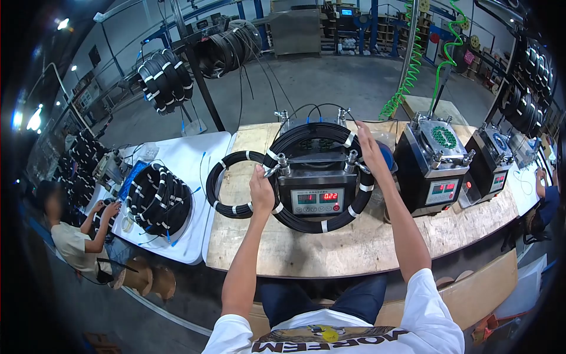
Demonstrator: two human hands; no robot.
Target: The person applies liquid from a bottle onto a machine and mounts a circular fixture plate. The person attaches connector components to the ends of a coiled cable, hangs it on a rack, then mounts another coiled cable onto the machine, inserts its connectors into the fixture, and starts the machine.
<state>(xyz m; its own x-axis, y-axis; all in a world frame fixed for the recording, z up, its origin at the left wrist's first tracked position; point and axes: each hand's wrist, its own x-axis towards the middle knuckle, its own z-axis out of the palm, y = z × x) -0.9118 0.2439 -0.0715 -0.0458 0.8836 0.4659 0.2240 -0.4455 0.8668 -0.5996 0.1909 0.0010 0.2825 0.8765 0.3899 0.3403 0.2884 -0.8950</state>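
Note:
A large coil of black cable, bound with white ties, is in front of me, and the machine shows through its ring. My left hand is closed on the left side of this coil. Along its upper right side lies my right hand, fingers long and pressed to the cable; its thumb is hard to make out. Framed by the coil is a black and metal machine with clamp posts and red digits reading 0.22. A smaller tied cable coil is just left of my left hand.
Two similar machines stand to the right on the wooden tabletop. On the white table at left is a pile of cable coils, beside a seated co-worker. Coils hang from a rack. Another person is far right.

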